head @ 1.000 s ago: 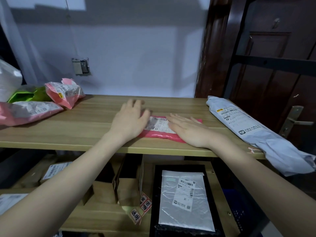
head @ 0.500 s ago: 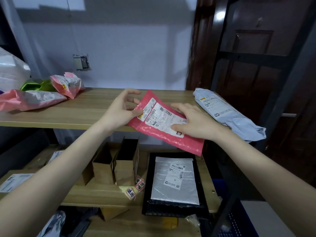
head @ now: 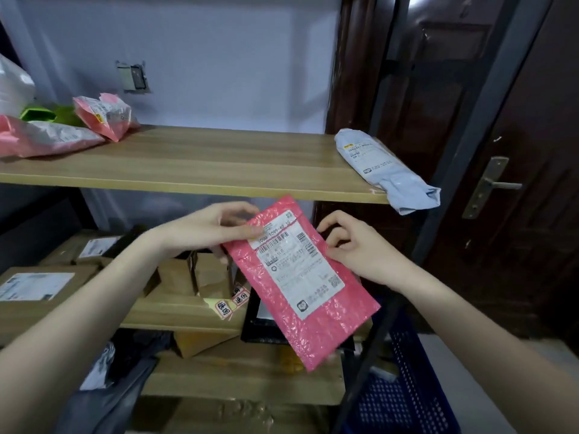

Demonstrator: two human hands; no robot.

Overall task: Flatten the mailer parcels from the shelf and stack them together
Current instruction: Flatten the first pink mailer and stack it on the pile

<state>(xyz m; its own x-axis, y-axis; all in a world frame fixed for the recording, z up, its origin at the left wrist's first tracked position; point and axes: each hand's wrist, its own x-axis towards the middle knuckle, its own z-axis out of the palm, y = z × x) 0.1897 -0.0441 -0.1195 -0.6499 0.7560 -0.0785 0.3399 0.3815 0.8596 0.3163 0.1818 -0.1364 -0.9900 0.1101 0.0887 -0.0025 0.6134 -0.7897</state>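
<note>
**Desk:** What are the hands doing right now?

**Me:** I'm seeing the left hand [head: 216, 230] pinching the top corner of the pink bubble mailer [head: 304, 283], thumb on the label, fingers behind. The right hand [head: 360, 249] is closing its fingertips on the mailer's right edge, so both are clamped on it.

**Desk:** Where's the mailer?

**Me:** It's hanging in the air, tilted, below the front edge of the top shelf [head: 194, 164] and clear of it. A second ago it was lying on that shelf under both palms; now it's coming off and down.

**Desk:** Meaning?

**Me:** I'm judging the pressing on this one finished and the stacking step beginning. The grey mailer [head: 385, 167] at the shelf's right end and the pink ones [head: 62, 133] at the left are still waiting, looking puffy.
</note>
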